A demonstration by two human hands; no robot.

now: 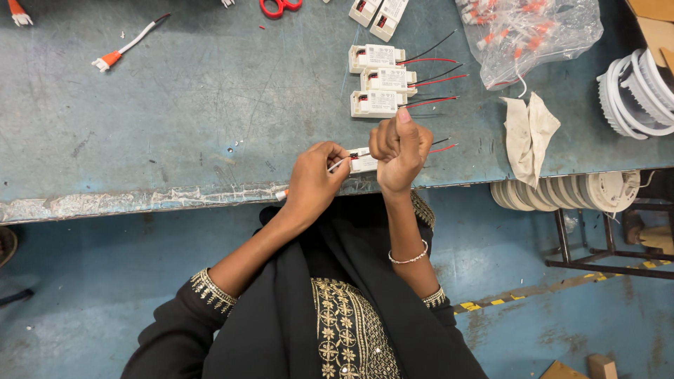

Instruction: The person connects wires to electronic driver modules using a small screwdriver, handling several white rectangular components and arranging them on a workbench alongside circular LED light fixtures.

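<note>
While both hands work at the near edge of the worn blue-grey metal worktop [175, 119], I log the following. Right hand [400, 149] is curled closed around a small white rectangular plastic driver box [363, 161], whose thin red and black leads [442, 145] stick out past the knuckles. Left hand [314, 184] pinches a thin white wire with an orange connector end [339, 165], fingertips closed on it, its tip touching the box's left end. The held box sits just above the worktop edge. Beyond it lie three matching white driver boxes [379, 79] in a column, red and black leads pointing right. Farther right: a crumpled beige cloth [528, 133], a clear plastic bag of orange connectors [526, 35], stacked white round rings [635, 95]. Red-handled scissors [279, 6] lie at the far edge.
</note>
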